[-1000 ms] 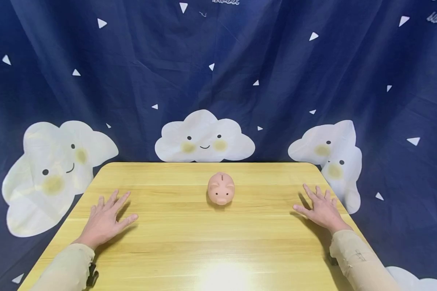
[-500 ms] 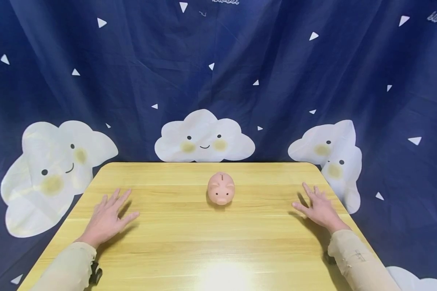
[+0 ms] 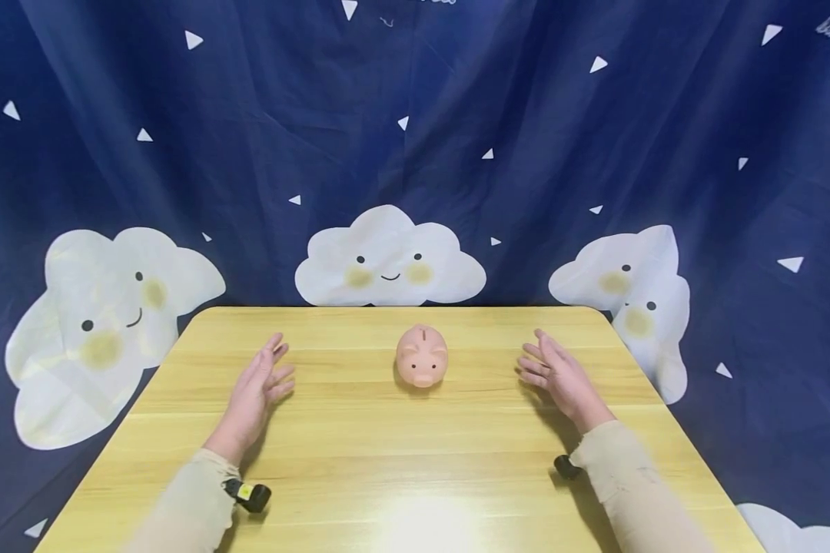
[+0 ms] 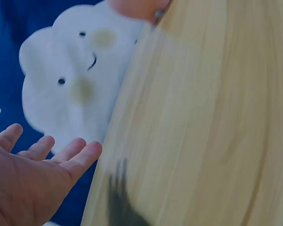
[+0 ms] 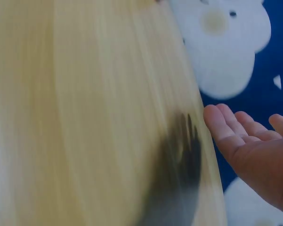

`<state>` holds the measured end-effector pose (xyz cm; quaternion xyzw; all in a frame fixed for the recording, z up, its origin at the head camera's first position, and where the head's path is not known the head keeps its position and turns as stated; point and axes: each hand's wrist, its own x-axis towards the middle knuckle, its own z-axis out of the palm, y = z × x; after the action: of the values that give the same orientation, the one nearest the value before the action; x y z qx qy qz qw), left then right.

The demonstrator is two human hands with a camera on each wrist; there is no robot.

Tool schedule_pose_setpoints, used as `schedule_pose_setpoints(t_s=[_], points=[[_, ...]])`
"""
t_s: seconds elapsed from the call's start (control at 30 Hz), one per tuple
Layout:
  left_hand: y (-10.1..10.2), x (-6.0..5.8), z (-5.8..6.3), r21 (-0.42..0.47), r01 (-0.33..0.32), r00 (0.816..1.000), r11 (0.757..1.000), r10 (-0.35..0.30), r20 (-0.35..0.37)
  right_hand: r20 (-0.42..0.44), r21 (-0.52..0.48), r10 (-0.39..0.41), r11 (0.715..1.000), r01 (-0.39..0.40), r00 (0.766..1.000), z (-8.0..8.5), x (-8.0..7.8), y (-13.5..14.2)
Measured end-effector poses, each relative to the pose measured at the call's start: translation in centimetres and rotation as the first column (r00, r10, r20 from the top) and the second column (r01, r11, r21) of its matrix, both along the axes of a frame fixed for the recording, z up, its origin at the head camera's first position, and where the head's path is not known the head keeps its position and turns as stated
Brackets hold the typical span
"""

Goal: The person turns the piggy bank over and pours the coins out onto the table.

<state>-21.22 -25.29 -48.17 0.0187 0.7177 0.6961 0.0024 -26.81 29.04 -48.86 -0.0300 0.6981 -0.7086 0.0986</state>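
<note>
A pink piggy bank (image 3: 422,357) stands on the wooden table (image 3: 346,453) toward its far edge, snout toward me and coin slot on top. To its left, well apart from it, my left hand (image 3: 254,392) hovers above the table, palm turned inward and fingers extended. On the other side, my right hand (image 3: 560,376) mirrors it, also held off the wood with nothing in it. Straight fingers (image 4: 77,157) show in the left wrist view, and part of the pink piggy bank (image 4: 139,7) enters at the top. The right wrist view shows the fingers (image 5: 226,122) over the table's edge.
A dark blue curtain (image 3: 249,153) with smiling white clouds hangs right behind the table and at both sides. Each sleeve cuff carries a small black wrist device, the left device (image 3: 252,495) and the right device (image 3: 567,466).
Both hands have moved inward toward the piggy bank and rotated from palms down to palms facing each other. The piggy bank has stayed in place on the table.
</note>
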Motion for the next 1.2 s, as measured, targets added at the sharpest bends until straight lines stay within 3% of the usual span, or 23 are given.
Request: schedule_pose_setpoints(t_s=[0.47,0.77,1.2], points=[[7.8,-2.5,-1.6,0.004,0.109,0.993,0.994,-0.109,0.034,0.06,-0.078,0.161,0.985,-0.156,0.985,0.2,-0.9,-7.5],[12.2,-3.6,-2.1,0.028,0.181,0.98,0.983,-0.182,0.073,0.09,-0.053,0.186,0.982,-0.182,0.978,-0.5,-1.3,-10.7],[15.3,-4.2,-2.7,0.044,0.242,0.966,0.969,-0.245,0.078,0.107,-0.01,0.184,0.983,-0.184,0.977,-0.9,-1.3,-13.3]])
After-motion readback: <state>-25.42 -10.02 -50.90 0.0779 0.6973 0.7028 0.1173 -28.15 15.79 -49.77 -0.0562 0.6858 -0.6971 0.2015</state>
